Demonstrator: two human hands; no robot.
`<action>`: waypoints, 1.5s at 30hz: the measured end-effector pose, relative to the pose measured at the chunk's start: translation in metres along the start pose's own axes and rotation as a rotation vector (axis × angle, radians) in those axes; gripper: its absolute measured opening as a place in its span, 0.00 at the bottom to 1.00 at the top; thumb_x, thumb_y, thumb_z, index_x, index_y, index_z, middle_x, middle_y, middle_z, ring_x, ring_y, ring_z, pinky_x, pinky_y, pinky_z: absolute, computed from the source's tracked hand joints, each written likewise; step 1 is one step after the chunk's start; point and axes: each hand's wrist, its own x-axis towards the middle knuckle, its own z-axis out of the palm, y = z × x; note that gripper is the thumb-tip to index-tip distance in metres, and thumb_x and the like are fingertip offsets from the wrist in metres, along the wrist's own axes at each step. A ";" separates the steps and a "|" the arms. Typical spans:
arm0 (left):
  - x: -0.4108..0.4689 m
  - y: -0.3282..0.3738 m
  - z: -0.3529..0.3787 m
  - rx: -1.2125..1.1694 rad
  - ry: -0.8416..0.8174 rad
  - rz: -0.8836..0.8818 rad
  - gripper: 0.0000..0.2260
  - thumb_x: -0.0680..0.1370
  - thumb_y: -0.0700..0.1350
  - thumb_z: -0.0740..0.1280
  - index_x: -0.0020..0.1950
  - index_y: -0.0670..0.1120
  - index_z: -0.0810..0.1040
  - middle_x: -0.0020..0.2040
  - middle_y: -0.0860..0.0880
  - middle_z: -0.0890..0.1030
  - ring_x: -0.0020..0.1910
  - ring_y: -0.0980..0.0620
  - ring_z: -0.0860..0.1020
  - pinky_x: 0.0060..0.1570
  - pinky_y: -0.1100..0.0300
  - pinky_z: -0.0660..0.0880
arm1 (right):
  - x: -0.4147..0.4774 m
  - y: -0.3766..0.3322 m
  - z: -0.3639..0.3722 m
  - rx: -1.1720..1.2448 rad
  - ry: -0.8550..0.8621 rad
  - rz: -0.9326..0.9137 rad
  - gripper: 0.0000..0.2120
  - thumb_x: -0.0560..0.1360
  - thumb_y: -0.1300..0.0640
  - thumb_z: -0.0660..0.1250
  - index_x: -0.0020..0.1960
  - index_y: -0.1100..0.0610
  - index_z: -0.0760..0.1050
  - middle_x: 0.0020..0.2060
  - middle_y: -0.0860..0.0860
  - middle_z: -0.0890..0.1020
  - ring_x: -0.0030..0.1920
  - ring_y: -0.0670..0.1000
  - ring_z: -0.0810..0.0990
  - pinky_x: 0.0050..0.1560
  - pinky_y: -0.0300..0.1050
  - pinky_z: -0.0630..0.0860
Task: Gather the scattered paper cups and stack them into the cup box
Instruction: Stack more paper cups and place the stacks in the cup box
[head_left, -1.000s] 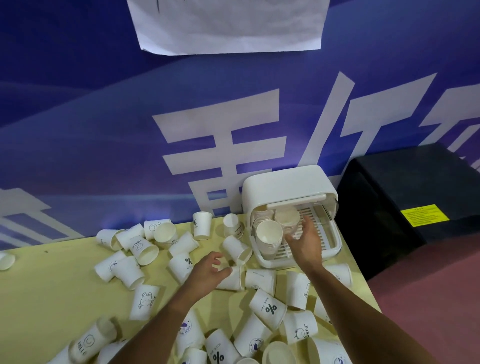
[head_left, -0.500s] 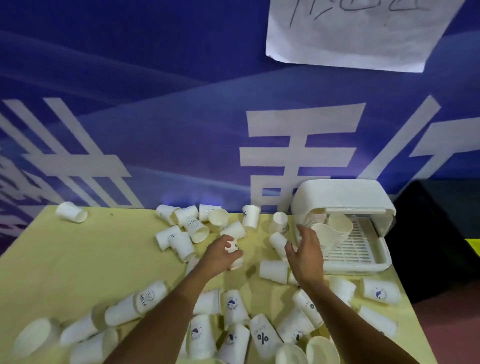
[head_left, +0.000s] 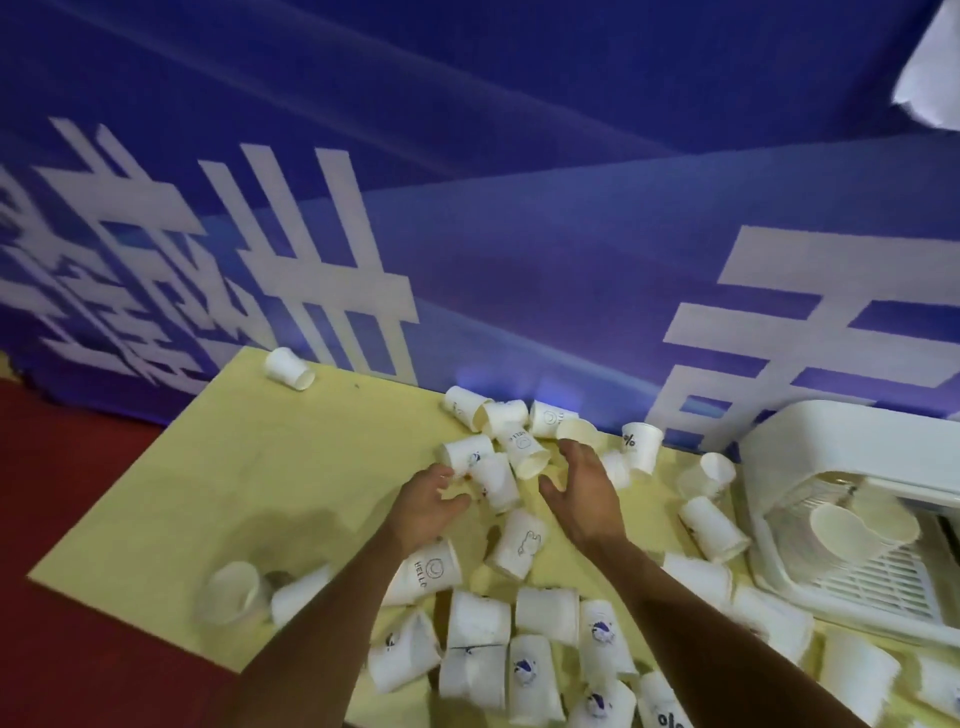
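L hand curled against lying cup — can't tell if grasped; R hand spread, empty — cup box well to its right.

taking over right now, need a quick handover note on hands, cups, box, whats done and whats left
left hand: fingers curled beside a lying cup; too blurred to tell whether it grips.
right hand: open, holds nothing, over the cups near the wall.
cup box: at the table's right end, open at the front, a few nested cups inside.
Done: only those few are boxed.
Left: most cups lie scattered on the yellow table, with a lone cup at the far left corner.
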 end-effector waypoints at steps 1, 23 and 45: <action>0.003 -0.012 -0.009 0.002 0.002 -0.019 0.20 0.73 0.49 0.74 0.63 0.47 0.75 0.56 0.49 0.77 0.52 0.51 0.77 0.48 0.64 0.69 | 0.003 -0.008 0.011 -0.004 -0.023 -0.003 0.25 0.77 0.53 0.69 0.71 0.58 0.69 0.65 0.54 0.76 0.66 0.56 0.73 0.63 0.51 0.73; 0.119 -0.131 -0.207 -0.001 0.229 -0.163 0.21 0.72 0.50 0.74 0.62 0.45 0.75 0.56 0.46 0.79 0.51 0.51 0.77 0.52 0.64 0.70 | 0.069 -0.137 0.191 -0.107 -0.324 -0.084 0.26 0.77 0.51 0.70 0.72 0.56 0.69 0.68 0.52 0.75 0.68 0.52 0.72 0.67 0.44 0.67; 0.298 -0.155 -0.253 0.160 0.293 -0.187 0.31 0.77 0.58 0.67 0.77 0.57 0.57 0.74 0.39 0.57 0.68 0.38 0.66 0.68 0.47 0.69 | 0.109 -0.129 0.258 -0.137 -0.379 -0.078 0.25 0.78 0.48 0.69 0.72 0.53 0.69 0.67 0.49 0.74 0.65 0.49 0.74 0.62 0.41 0.70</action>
